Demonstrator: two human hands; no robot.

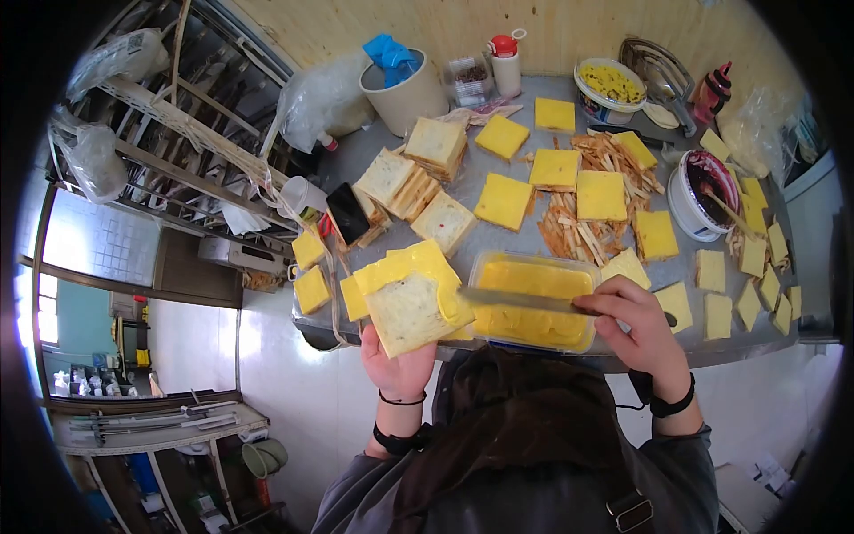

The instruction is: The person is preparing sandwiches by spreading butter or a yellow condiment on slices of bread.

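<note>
My left hand point(400, 369) holds a crustless bread slice point(405, 311) from below, its fingers mostly hidden under the bread. Yellow spread covers the slice's far and right edges, while its middle and near part are bare. In my right hand point(636, 325) is a long spreading knife point(525, 300), gripped by the handle. The blade reaches left across a clear plastic tub of yellow spread point(534, 332), and its tip meets the coated right edge of the slice. Just behind my left hand lie yellow-coated squares point(354, 298), partly hidden by the slice.
Stacks of bread point(384, 176) and a phone point(347, 212) stand at the left. Several yellow-coated squares point(504, 201) and cut crusts point(569, 227) cover the middle. A dark jam bucket point(674, 206) with a stick, a yellow-filled tub point(605, 111) and a bin point(405, 98) stand farther back.
</note>
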